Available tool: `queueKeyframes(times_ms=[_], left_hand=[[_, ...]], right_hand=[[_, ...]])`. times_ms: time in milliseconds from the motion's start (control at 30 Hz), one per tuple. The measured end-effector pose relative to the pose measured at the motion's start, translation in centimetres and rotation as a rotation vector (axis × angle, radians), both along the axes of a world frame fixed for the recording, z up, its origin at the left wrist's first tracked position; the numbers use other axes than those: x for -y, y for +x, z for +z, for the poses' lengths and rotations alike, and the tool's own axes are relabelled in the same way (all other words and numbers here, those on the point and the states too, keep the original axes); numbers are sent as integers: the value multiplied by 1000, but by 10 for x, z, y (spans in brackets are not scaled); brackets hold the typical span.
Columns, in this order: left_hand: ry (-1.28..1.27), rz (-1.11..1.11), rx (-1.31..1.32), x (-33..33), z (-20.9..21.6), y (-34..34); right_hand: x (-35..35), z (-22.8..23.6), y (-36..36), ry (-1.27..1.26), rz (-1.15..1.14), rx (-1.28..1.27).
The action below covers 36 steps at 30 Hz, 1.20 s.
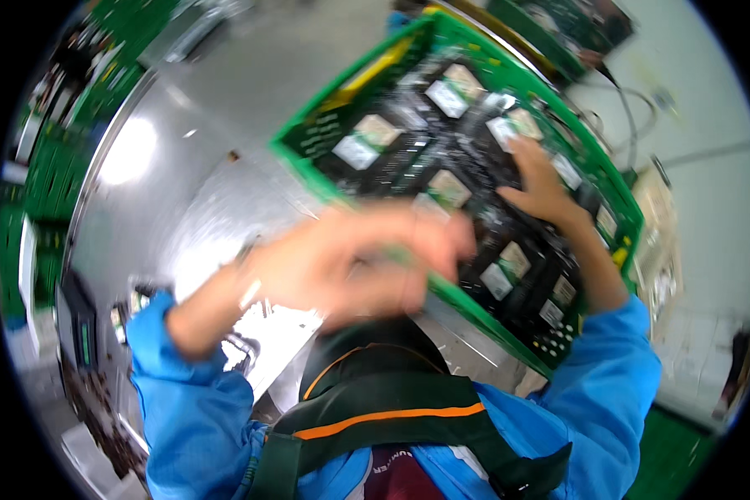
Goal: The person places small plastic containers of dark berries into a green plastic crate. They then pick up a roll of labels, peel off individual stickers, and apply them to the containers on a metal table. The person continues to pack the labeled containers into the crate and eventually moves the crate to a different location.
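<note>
A green plastic crate [308,179] stands tilted across the view at the right, holding several black packs with white and beige labels. Inside it, my right hand [542,183] reaches over one labelled pack [502,132], thumb spread from the fingers; whether it touches the pack I cannot tell. My left hand [342,258] is smeared by motion in front of the crate's near side. Its fingers are bent, with a gap between them and the thumb, and I see nothing held there. Another labelled pack [447,190] lies in the crate just beyond that hand.
A shiny metal table [200,158] extends to the left of the crate. A dark device with a small screen [79,321] stands at the left edge. Green crates [54,179] are stacked beyond the table. Cables [629,125] hang beside the pale wall at the right.
</note>
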State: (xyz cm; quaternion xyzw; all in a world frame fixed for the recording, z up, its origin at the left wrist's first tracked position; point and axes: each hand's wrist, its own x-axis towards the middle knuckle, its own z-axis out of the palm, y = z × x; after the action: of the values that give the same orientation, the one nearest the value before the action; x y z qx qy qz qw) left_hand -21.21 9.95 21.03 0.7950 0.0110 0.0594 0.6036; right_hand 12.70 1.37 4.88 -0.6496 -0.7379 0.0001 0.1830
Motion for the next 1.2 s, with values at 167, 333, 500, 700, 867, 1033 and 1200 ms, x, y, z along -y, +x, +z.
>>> queueKeyframes(times_ms=[167, 333, 500, 700, 867, 1033, 1200], left_hand=[[-485, 312, 537, 167, 22, -124], [-372, 667, 295, 151, 18, -242], [-32, 1835, -532, 101, -75, -401], [768, 1619, -1164, -4, -189, -537], [58, 1549, -1284, -54, -255, -602], [-106, 1722, -835, -45, -217, -594], [-235, 1775, -283, -12, -125, -595]], right_hand=[[15, 101, -41, -140, -83, -375], [-13, 119, -198, -360, 330, -760], [-65, -46, -310, -458, 350, -37], [-63, -68, -265, -1119, -58, -598], [-78, 0, -296, -860, -130, -1171], [-164, 2, -459, -1115, 265, -1243], [-211, -24, -500, -1298, 335, -789]])
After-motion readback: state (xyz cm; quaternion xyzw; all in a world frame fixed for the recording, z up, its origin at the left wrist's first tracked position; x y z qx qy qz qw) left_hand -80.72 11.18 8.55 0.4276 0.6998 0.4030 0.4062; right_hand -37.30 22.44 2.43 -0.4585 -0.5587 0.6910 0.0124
